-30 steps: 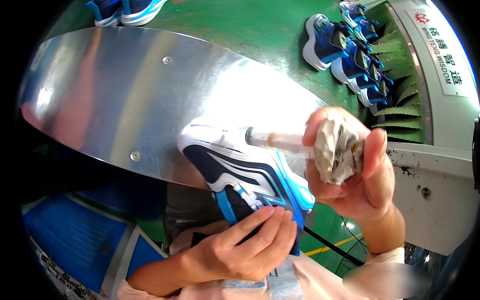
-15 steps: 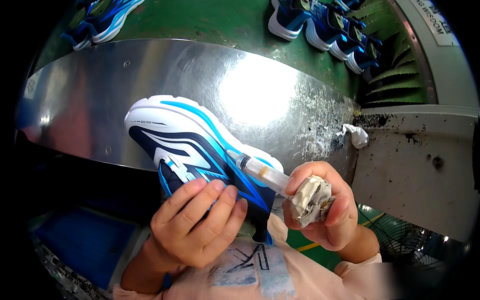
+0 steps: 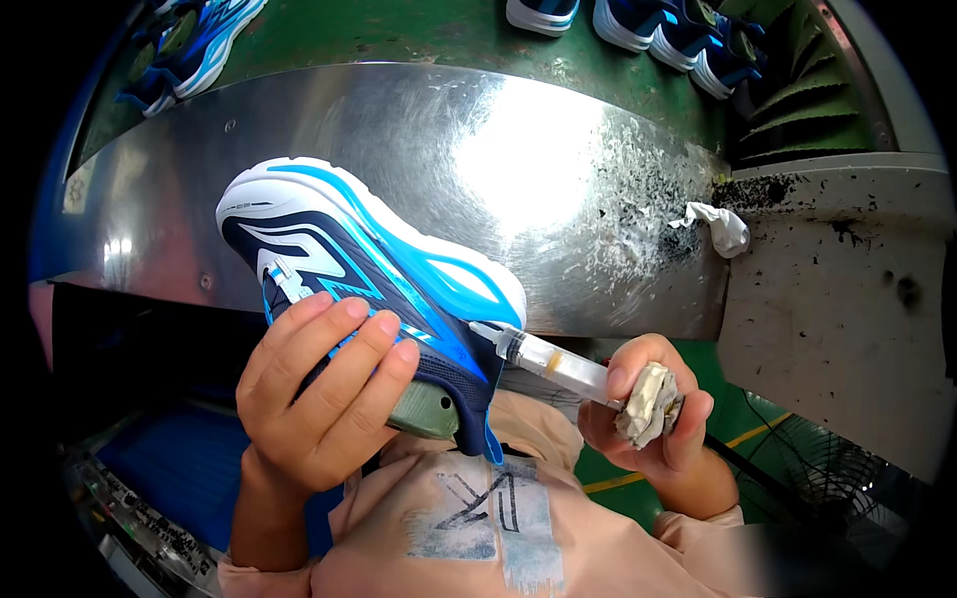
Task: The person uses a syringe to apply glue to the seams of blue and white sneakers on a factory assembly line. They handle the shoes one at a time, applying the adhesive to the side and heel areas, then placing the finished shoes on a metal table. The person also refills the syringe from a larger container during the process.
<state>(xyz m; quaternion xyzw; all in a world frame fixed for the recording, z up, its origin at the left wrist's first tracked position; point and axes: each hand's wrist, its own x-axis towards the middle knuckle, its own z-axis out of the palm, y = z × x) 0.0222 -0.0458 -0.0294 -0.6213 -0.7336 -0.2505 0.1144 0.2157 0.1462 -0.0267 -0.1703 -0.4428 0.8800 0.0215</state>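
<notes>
A navy, white and bright blue running shoe [image 3: 399, 269] lies on its side in front of me, its white sole edge turned up and away. My left hand [image 3: 329, 389] grips it across the laces; the thumb is hidden beneath. A green shoe last [image 3: 427, 411] shows in its opening. My right hand [image 3: 653, 414] is closed round a clear syringe [image 3: 568, 367] whose tip touches the shoe near the heel, where upper meets sole. A whitish, crusted lump [image 3: 650, 404] sits at the syringe's back end, between my fingers.
A curved metal ledge [image 3: 329, 110] borders a green conveyor [image 3: 419, 35] carrying more shoes [image 3: 688, 45] at right and others [image 3: 204, 45] at left. Crumpled white tissue [image 3: 720, 229] lies at the ledge's right end beside a stained pale panel [image 3: 837, 299]. A fan [image 3: 847, 448] stands lower right.
The syringe tip has travelled along the seam from the shoe's midfoot toward the heel. The shoe and my left hand have shifted left, and more of the green last shows.
</notes>
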